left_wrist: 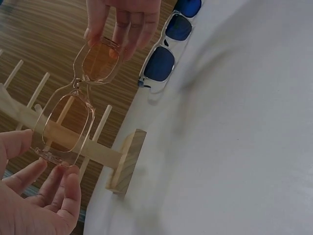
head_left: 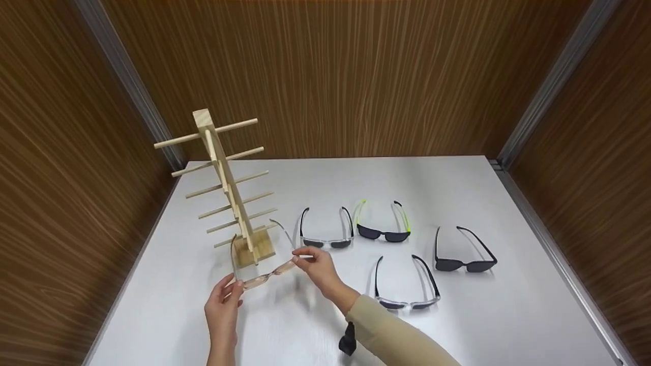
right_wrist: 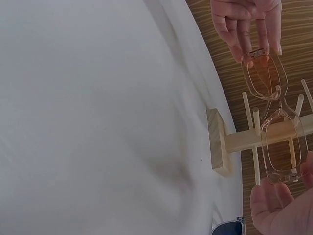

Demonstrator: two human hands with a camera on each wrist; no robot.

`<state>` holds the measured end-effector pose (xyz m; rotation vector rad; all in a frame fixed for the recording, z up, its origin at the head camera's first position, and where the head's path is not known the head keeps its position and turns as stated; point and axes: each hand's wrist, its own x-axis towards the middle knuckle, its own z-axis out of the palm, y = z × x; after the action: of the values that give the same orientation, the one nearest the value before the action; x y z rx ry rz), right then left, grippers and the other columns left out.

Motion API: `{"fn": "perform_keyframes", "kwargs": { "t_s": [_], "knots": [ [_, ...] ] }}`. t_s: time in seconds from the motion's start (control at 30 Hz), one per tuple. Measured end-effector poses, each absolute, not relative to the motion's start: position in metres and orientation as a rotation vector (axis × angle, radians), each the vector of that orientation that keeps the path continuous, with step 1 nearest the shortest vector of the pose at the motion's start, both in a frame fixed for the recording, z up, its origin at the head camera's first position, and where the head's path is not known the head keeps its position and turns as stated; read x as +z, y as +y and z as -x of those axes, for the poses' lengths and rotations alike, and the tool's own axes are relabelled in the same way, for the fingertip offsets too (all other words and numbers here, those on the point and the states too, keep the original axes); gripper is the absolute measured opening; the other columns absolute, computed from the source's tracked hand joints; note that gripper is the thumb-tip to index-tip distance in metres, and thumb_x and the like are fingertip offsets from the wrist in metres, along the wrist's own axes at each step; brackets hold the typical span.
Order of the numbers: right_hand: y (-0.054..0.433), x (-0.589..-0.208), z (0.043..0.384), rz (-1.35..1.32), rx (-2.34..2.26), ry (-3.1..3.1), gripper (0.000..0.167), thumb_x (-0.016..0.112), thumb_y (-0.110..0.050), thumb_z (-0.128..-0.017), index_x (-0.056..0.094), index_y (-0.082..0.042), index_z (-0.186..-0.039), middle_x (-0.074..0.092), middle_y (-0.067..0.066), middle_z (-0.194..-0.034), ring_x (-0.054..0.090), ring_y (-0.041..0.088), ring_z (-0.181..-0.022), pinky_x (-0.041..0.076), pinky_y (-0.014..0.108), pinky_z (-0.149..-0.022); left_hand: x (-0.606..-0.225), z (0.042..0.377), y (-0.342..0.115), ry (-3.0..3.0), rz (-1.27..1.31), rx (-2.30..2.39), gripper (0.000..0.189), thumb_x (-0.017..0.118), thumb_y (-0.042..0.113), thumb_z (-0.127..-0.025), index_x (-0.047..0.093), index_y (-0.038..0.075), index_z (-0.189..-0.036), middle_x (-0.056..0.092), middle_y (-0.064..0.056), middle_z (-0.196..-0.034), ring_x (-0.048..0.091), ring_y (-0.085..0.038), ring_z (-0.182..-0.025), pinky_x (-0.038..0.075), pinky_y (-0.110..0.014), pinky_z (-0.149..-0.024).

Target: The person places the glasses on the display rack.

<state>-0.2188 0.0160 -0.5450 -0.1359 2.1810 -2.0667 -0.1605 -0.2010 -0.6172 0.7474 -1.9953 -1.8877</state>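
Both hands hold a pair of clear-framed sunglasses with peach-tinted lenses [head_left: 257,280] in front of a wooden display stand [head_left: 222,165]. My left hand [head_left: 222,302] pinches the left outer corner of the frame between thumb and fingers. At the opposite corner, my right hand [head_left: 320,269] grips the frame the same way. The temples are unfolded and point toward the stand, one to each side of its lower pegs. In the left wrist view, the stand shows behind the tinted lens [left_wrist: 68,122]. The right wrist view also shows the frame raised above the tabletop.
Several dark-lensed sunglasses lie unfolded to the right: a clear-fronted pair [head_left: 327,242], a pair with yellow-green temples [head_left: 383,234], a black pair [head_left: 465,265] and a nearer clear-fronted pair [head_left: 407,304]. Wood-grain panels [head_left: 346,76] wall in the white table [head_left: 508,315]. A black object [head_left: 348,341] hangs by the right sleeve.
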Motion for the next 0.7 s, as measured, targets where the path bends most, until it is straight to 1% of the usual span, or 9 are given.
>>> {"fn": "perform_keyframes", "kwargs": {
  "t_s": [0.07, 0.1, 0.17, 0.23, 0.33, 0.47, 0.53, 0.63, 0.7],
  "knots": [
    [0.014, -0.544, 0.221, 0.134, -2.068, 2.169, 0.019, 0.068, -0.010, -0.084, 0.067, 0.002, -0.099, 0.064, 0.009, -0.103, 0.060, 0.015, -0.084, 0.050, 0.028, -0.073, -0.605, 0.158, -0.200, -1.984, -0.732, -1.887, 0.044, 0.071, 0.032, -0.083, 0.060, 0.014, -0.121, 0.064, -0.009, -0.103, 0.062, -0.017, -0.085, 0.048, -0.027, -0.055],
    [0.013, -0.544, 0.222, 0.128, -2.070, 2.158, 0.019, 0.068, -0.010, -0.084, 0.067, 0.002, -0.099, 0.064, 0.008, -0.103, 0.060, 0.014, -0.084, 0.050, 0.028, -0.072, -0.601, 0.157, -0.199, -1.983, -0.715, -1.890, 0.044, 0.070, 0.031, -0.084, 0.059, 0.013, -0.123, 0.064, -0.011, -0.104, 0.061, -0.019, -0.086, 0.048, -0.029, -0.057],
    [0.010, -0.543, 0.224, 0.114, -2.076, 2.140, 0.018, 0.068, -0.009, -0.084, 0.067, 0.002, -0.099, 0.064, 0.007, -0.101, 0.060, 0.013, -0.082, 0.050, 0.028, -0.071, -0.599, 0.158, -0.201, -1.987, -0.698, -1.884, 0.044, 0.069, 0.032, -0.084, 0.058, 0.015, -0.124, 0.064, -0.009, -0.104, 0.061, -0.018, -0.087, 0.048, -0.029, -0.058],
    [0.008, -0.542, 0.226, 0.102, -2.084, 2.114, 0.018, 0.067, -0.008, -0.085, 0.067, 0.002, -0.099, 0.064, 0.007, -0.099, 0.060, 0.012, -0.081, 0.051, 0.028, -0.070, -0.605, 0.160, -0.203, -2.004, -0.700, -1.856, 0.043, 0.069, 0.035, -0.084, 0.059, 0.018, -0.123, 0.064, -0.005, -0.102, 0.061, -0.014, -0.086, 0.047, -0.027, -0.055],
    [0.005, -0.536, 0.227, 0.110, -2.092, 2.094, 0.019, 0.066, -0.005, -0.085, 0.065, 0.007, -0.100, 0.065, 0.009, -0.097, 0.060, 0.012, -0.080, 0.051, 0.029, -0.068, -0.597, 0.161, -0.202, -2.015, -0.715, -1.825, 0.046, 0.068, 0.040, -0.084, 0.059, 0.017, -0.123, 0.063, -0.004, -0.102, 0.059, -0.013, -0.087, 0.048, -0.025, -0.059],
    [0.003, -0.519, 0.221, 0.123, -2.083, 2.109, 0.018, 0.063, -0.001, -0.086, 0.064, 0.009, -0.099, 0.064, 0.014, -0.096, 0.062, 0.014, -0.080, 0.052, 0.037, -0.073, -0.560, 0.153, -0.193, -2.041, -0.732, -1.815, 0.047, 0.064, 0.036, -0.088, 0.057, 0.009, -0.125, 0.062, -0.010, -0.106, 0.058, -0.015, -0.088, 0.049, -0.028, -0.069],
    [0.001, -0.521, 0.223, 0.126, -2.090, 2.119, 0.017, 0.063, -0.002, -0.086, 0.064, 0.008, -0.098, 0.064, 0.012, -0.094, 0.062, 0.015, -0.080, 0.053, 0.037, -0.073, -0.546, 0.151, -0.190, -2.054, -0.716, -1.821, 0.043, 0.061, 0.030, -0.091, 0.056, 0.006, -0.126, 0.061, -0.013, -0.107, 0.057, -0.014, -0.088, 0.049, -0.029, -0.072],
    [-0.004, -0.527, 0.229, 0.129, -2.110, 2.121, 0.015, 0.064, -0.003, -0.085, 0.065, 0.006, -0.096, 0.065, 0.010, -0.091, 0.062, 0.014, -0.079, 0.053, 0.036, -0.071, -0.541, 0.153, -0.192, -2.069, -0.717, -1.809, 0.039, 0.059, 0.026, -0.092, 0.056, 0.006, -0.125, 0.061, -0.012, -0.108, 0.056, -0.011, -0.087, 0.048, -0.026, -0.071],
    [-0.006, -0.526, 0.232, 0.119, -2.122, 2.119, 0.014, 0.064, -0.003, -0.085, 0.065, 0.007, -0.096, 0.065, 0.010, -0.090, 0.061, 0.013, -0.077, 0.053, 0.035, -0.070, -0.542, 0.157, -0.192, -2.067, -0.725, -1.813, 0.035, 0.057, 0.022, -0.093, 0.056, 0.007, -0.125, 0.059, -0.013, -0.108, 0.056, -0.013, -0.088, 0.049, -0.027, -0.072]
  ]
}}
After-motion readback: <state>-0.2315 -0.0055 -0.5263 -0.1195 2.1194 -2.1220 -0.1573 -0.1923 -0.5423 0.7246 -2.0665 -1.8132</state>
